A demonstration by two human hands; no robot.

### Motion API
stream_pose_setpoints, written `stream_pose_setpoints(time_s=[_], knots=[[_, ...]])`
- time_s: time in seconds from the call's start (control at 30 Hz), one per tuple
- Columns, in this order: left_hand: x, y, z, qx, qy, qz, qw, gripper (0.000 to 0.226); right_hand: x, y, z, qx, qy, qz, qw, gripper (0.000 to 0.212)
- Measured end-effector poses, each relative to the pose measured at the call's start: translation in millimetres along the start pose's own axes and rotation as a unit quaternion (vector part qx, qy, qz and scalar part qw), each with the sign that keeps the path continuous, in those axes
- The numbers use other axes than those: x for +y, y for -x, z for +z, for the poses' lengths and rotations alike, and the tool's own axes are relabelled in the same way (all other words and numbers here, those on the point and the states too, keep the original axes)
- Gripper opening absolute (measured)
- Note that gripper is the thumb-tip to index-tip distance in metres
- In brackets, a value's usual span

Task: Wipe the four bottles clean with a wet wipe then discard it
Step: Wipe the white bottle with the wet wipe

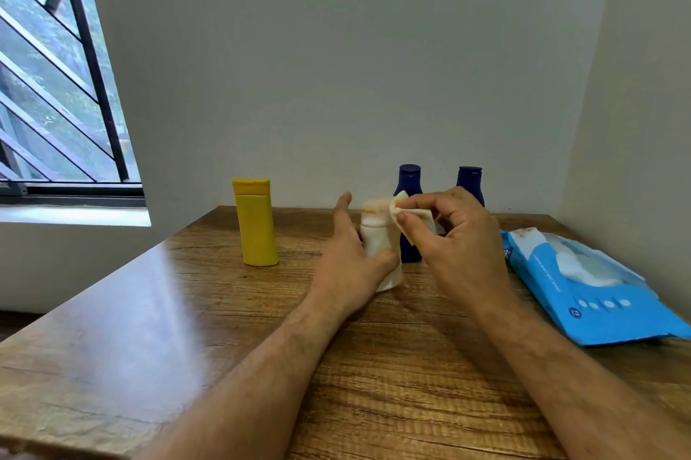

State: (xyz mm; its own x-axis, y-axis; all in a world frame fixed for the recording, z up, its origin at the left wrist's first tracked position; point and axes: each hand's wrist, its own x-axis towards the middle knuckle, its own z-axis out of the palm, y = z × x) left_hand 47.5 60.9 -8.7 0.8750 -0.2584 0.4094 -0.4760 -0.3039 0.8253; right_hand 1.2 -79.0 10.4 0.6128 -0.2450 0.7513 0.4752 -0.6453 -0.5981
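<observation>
At centre frame, the small white plastic bottle (381, 246) is being gripped by the left hand (351, 265), while a folded pale wet wipe (407, 214) is being pinched against its top by the right hand (460, 239). The dark blue bottle (408, 197) just behind is probably being put at risk of toppling by a wide wiping stroke.

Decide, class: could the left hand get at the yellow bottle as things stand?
Probably yes. The yellow bottle stands alone on the table, with bare wood between it and the left hand. But that hand grips the white bottle, so it must let go first.
</observation>
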Motion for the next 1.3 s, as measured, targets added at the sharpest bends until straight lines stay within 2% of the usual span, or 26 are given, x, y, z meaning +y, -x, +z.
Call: stream_pose_setpoints(time_s=[0.1, 0.17, 0.27, 0.4, 0.67, 0.87, 0.93, 1.1, 1.17, 1.3], knots=[[-1.0, 1.2, 2.4, 0.003, -0.052, 0.043, 0.998, 0.048, 0.5, -1.2, -0.6, 0.014, 0.008, -0.003, 1.0, 0.014], [-3.0, -0.2, 3.8, 0.002, -0.061, 0.05, 0.997, 0.039, 1.3, -1.5, -0.7, 0.019, 0.001, 0.007, 1.0, 0.012], [-5.3, -1.2, 2.5, 0.015, -0.059, 0.064, 0.996, 0.04, 2.8, -0.7, 0.3, 0.006, -0.015, 0.035, 0.999, 0.012], [-5.9, 0.7, -0.9, 0.017, -0.052, 0.074, 0.996, 0.036, 5.1, 2.4, 1.8, -0.008, -0.007, 0.031, 0.999, 0.012], [-8.4, 0.0, -0.5, 0.022, -0.039, 0.078, 0.996, 0.036, 2.5, 4.9, 1.2, -0.057, 0.028, -0.067, 0.996, 0.021], [-6.8, 0.4, 0.3, 0.031, -0.039, 0.092, 0.995, 0.035, -1.1, 4.2, -0.7, -0.053, 0.04, -0.117, 0.991, 0.019], [-4.7, 0.8, 1.1, 0.036, -0.028, 0.089, 0.995, 0.033, -3.5, 4.1, -1.4, -0.025, 0.009, -0.093, 0.995, 0.016], [0.2, 1.1, 1.5, 0.055, 0.006, 0.065, 0.996, 0.038, -5.1, -1.6, -7.8, 0.031, -0.1, 0.055, 0.993, 0.011], [0.3, 1.5, 0.2, 0.058, -0.013, 0.056, 0.997, 0.038, -6.3, -2.5, -10.1, 0.01, -0.137, 0.061, 0.989, 0.013], [-0.9, 3.5, 1.8, 0.043, -0.085, 0.057, 0.994, 0.04, -12.4, 1.8, -6.6, -0.086, -0.164, 0.043, 0.982, 0.012]])
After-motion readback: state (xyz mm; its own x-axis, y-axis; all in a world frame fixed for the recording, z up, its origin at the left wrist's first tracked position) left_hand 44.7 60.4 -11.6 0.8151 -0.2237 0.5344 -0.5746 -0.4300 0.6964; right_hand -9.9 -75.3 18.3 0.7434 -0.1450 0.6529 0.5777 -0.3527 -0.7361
